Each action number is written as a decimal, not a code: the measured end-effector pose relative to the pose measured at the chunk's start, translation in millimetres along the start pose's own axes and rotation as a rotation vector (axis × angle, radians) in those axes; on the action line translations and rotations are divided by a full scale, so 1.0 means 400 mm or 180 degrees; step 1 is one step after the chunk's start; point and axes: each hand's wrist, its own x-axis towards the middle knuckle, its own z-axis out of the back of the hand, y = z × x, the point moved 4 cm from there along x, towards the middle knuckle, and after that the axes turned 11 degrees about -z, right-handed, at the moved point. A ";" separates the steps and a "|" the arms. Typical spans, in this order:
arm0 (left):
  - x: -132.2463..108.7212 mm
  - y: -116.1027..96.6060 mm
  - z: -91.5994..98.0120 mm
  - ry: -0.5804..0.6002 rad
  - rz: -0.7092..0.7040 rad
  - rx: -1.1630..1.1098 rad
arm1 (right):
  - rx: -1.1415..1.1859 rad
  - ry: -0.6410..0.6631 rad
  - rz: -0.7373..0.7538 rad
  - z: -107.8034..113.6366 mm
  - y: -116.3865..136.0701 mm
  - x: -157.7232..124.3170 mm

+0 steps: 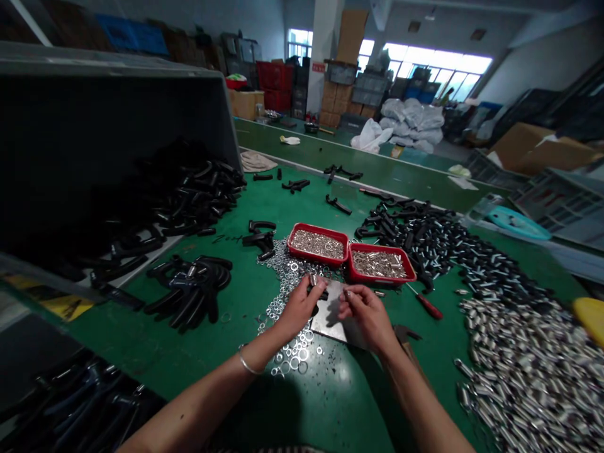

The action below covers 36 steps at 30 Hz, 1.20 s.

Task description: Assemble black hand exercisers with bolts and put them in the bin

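My left hand (pixel 302 303) is closed around a black lever handle (pixel 323 294), with a coiled metal piece (pixel 314 279) standing up at the thumb. Just to its right, my right hand (pixel 364 309) pinches thumb and fingers together; whatever is between them is too small to make out. Both hands hover over a flat metal plate (pixel 325 321). Behind them sit two red trays, the left tray (pixel 317 259) full of small rings and the right tray (pixel 382 280) full of small metal pins. Loose metal washers (pixel 295 362) are scattered beside my left forearm.
A grey bin (pixel 226 119) on its side holds black handles at left. More black handles (pixel 189 296) lie in front of it. On the right are a red-handled screwdriver (pixel 430 307), black parts with screws (pixel 438 239) and a heap of metal cylinders (pixel 533 371).
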 end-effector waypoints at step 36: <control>-0.011 0.103 -0.132 -0.0250 0.1307 -0.1170 | -0.2958 -0.2457 0.0195 0.679 0.096 0.109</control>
